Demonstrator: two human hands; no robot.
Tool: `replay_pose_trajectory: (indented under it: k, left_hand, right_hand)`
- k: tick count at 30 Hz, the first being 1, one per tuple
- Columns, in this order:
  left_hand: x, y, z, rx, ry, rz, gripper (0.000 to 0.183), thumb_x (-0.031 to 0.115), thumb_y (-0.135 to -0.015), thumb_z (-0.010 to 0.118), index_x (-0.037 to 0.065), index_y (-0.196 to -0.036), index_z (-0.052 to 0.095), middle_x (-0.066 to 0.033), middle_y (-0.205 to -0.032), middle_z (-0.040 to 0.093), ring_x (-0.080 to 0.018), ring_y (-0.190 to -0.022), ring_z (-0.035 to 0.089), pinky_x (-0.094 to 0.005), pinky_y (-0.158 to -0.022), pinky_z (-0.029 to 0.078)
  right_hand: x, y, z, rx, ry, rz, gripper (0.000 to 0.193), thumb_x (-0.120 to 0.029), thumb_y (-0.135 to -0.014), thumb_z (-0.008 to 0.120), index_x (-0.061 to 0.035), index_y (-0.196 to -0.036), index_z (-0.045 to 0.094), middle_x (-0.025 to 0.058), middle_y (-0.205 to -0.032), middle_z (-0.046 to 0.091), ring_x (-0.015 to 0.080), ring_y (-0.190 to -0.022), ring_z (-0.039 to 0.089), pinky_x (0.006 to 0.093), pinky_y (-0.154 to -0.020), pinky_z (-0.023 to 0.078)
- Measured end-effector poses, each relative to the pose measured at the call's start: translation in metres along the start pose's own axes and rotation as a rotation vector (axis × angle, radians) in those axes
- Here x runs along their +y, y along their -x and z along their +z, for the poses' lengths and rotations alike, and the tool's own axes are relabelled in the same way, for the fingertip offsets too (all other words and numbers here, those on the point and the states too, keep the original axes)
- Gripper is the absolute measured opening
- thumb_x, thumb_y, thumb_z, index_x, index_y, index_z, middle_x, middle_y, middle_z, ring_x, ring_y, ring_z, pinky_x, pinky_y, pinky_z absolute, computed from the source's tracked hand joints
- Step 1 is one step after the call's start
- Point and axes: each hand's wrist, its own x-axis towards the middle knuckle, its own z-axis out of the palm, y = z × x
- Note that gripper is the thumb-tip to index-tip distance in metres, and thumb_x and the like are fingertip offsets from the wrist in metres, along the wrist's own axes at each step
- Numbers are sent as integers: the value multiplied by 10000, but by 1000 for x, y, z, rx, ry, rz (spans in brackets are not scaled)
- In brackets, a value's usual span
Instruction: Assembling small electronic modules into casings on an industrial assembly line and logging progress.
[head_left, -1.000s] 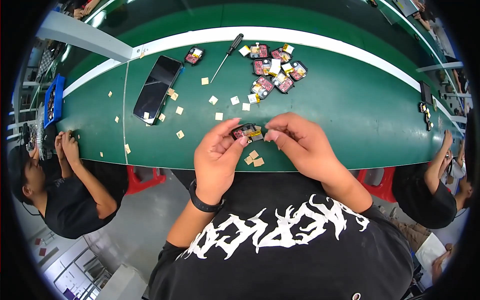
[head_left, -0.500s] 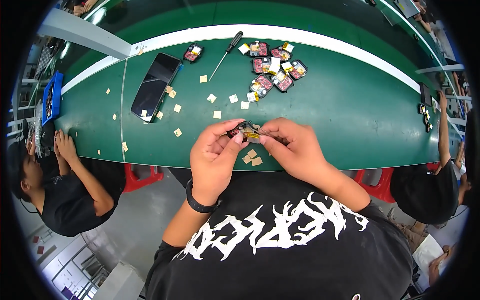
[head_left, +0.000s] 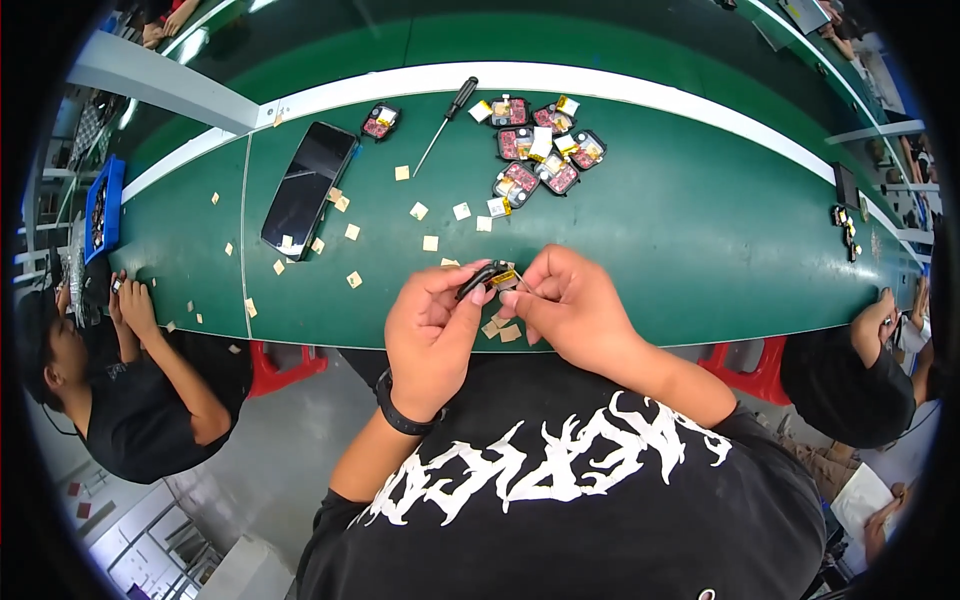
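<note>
While both hands meet over the bench's near edge, the left hand pinches a small black part and the right hand grips its yellow end. More parts and a screwdriver lie near the far edge, a phone toward the left.

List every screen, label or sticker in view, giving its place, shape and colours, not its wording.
Phone: far left on the green table, a long black slab with a dark screen.
Paper squares: small tan stickers scattered between the phone and the hands.
Yellow tag: on the small black part pinched by the left hand and right hand.
</note>
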Motion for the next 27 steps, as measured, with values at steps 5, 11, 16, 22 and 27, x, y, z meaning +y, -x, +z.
replay_pose_trajectory:
  k: [5, 11, 16, 22, 27]
  left_hand:
    - [-6, 3, -4, 14, 19, -19, 193, -99, -988, 586, -27, -1163, 549, -149, -1186, 645, -222, -1116, 679, -391, -983, 591]
    - [-9, -2, -12, 36, 150, -150, 153, -69, -995, 594, -5, -1127, 552, -122, -1151, 662, -188, -1063, 689, -370, -942, 616]
    - [-2, -4, -11, 90, 264, -358, 121, -25, -1014, 586, 4, -1126, 550, -113, -1133, 675, -186, -1035, 708, -340, -907, 628]
    - [0, -3, -10, 106, 260, -420, 113, -10, -1022, 570, -1, -1132, 544, -124, -1136, 678, -201, -1029, 717, -340, -887, 635]
    - [12, 0, -9, 66, 281, -407, 134, -28, -1020, 553, -11, -1153, 544, -132, -1146, 668, -205, -1041, 712, -360, -897, 636]
  right_hand:
    - [3, -1, 3, -5, -80, 35, 180, -80, -974, 704, -3, -942, 546, 109, -835, 740, 79, -643, 639, 257, -538, 499]
    - [2, -1, 6, 38, 39, 28, 171, -65, -965, 705, 0, -948, 548, 97, -831, 743, 64, -654, 634, 250, -546, 481]
    - [27, -6, 2, 59, 76, -180, 189, -62, -957, 714, 7, -1058, 571, 50, -783, 703, 46, -656, 595, 252, -559, 464]
    - [5, -4, -15, -51, 340, -396, 370, -66, -925, 731, -63, -1266, 589, 16, -701, 609, 114, -611, 581, 284, -561, 460]
    - [-4, -11, -21, -121, 693, -581, 401, -120, -891, 763, -123, -1266, 620, 43, -748, 625, 241, -606, 620, 334, -559, 494]
